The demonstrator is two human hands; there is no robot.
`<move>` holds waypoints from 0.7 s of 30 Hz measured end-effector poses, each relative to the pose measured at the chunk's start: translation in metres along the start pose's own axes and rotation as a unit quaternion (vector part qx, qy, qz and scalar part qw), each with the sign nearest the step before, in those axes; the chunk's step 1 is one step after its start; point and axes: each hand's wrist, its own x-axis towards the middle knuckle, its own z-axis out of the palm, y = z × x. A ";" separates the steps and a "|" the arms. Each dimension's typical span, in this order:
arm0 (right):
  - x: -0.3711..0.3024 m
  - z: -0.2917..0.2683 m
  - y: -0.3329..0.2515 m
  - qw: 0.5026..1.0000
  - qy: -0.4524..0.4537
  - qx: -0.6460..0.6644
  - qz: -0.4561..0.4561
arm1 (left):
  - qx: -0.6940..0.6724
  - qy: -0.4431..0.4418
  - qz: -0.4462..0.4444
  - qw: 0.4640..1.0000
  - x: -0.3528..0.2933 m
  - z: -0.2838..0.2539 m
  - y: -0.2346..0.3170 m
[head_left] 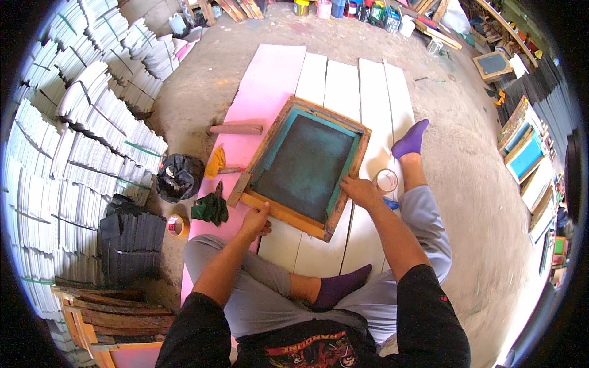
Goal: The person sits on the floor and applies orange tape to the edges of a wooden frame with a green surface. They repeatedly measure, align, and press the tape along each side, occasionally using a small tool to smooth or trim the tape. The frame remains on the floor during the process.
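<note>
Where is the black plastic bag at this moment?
In the head view, the black plastic bag sits on the floor left of centre, between the stacked white bundles and the pink sheet, beyond the left hand.

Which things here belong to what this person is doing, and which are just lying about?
In use:
wood-framed dark screen, held by the left hand and right hand
pink board and white boards beneath

Probably just lying about:
black bag
stacked white bundles
yellow container
</note>
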 end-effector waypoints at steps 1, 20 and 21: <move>0.000 0.002 0.003 1.000 -0.005 -0.006 -0.012 | 0.008 0.021 0.019 1.000 0.002 0.004 -0.001; -0.069 -0.079 -0.172 0.993 0.087 -0.009 -0.081 | 0.024 0.058 0.246 0.967 -0.004 -0.078 0.060; -0.071 -0.068 -0.183 0.992 0.095 0.008 -0.082 | 0.062 0.053 0.267 0.960 -0.005 -0.083 0.063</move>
